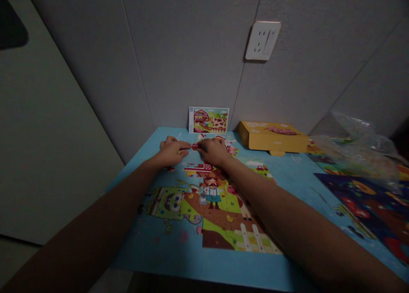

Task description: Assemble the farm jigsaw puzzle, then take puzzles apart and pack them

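Toward the far side of the table, my left hand (172, 151) and my right hand (214, 150) face each other with fingertips nearly meeting. Between them is a small red puzzle piece (194, 146), pinched by the fingers of both hands and partly covered. Nearer to me lies a partly joined farm jigsaw puzzle (220, 218), showing a farmer, brown soil and a white fence. My right forearm hides some of its right side. A joined red-and-white barn section (200, 167) sits just below my hands. Loose pieces (231, 148) lie beyond my right hand.
A farm picture card (209, 120) leans against the wall. A yellow box (275, 137) stands at the back right, with a clear plastic bag (358, 144) beside it. A dark blue picture sheet (367, 208) lies on the right of the blue cartoon-printed table (179, 259).
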{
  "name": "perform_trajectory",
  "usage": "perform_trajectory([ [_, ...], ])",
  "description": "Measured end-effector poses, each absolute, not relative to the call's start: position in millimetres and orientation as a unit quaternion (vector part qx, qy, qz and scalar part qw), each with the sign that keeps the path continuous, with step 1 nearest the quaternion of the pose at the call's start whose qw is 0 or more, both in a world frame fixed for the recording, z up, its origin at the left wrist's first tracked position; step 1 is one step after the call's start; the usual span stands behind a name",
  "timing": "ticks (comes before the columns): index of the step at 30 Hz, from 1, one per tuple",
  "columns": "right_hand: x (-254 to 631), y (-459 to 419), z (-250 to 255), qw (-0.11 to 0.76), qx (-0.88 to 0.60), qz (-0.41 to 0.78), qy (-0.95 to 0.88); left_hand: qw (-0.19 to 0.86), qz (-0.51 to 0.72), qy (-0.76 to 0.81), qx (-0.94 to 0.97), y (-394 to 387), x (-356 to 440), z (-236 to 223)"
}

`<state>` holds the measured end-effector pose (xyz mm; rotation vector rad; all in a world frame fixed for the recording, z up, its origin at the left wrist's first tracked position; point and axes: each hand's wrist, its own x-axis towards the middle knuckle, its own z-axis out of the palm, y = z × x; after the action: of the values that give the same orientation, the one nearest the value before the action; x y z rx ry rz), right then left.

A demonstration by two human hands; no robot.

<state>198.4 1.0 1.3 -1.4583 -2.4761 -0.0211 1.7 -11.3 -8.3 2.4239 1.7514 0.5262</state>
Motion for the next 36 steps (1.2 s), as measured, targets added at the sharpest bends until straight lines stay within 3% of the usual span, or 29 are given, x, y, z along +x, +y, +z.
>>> perform_trajectory([
  [7,197.8,5.1,-2.3,0.168,-0.514,0.006,-0.841,0.070,0.181,0.574,0.795,-15.5,5.1,-2.8],
  [14,190.8,6.3,11.5,0.387,-0.458,0.194,-0.776,0.145,0.336,0.525,0.769,-23.6,12.5,17.2],
  [17,187.0,-3.9,25.7,0.384,-0.432,0.301,-0.759,0.223,0.328,0.494,0.774,-30.3,6.3,32.7],
  [20,189.4,-23.0,24.5,0.327,-0.416,0.358,-0.769,0.320,0.225,0.472,0.790,-38.0,-3.1,42.7],
  [27,203.9,-52.7,-8.9,0.331,-0.405,0.130,-0.842,0.365,0.042,0.503,0.782,-41.4,-14.1,37.9],
  [36,206.3,-48.4,-3.1,0.257,-0.256,0.105,-0.926,0.326,0.038,0.514,0.792,-37.8,-16.9,34.9],
])
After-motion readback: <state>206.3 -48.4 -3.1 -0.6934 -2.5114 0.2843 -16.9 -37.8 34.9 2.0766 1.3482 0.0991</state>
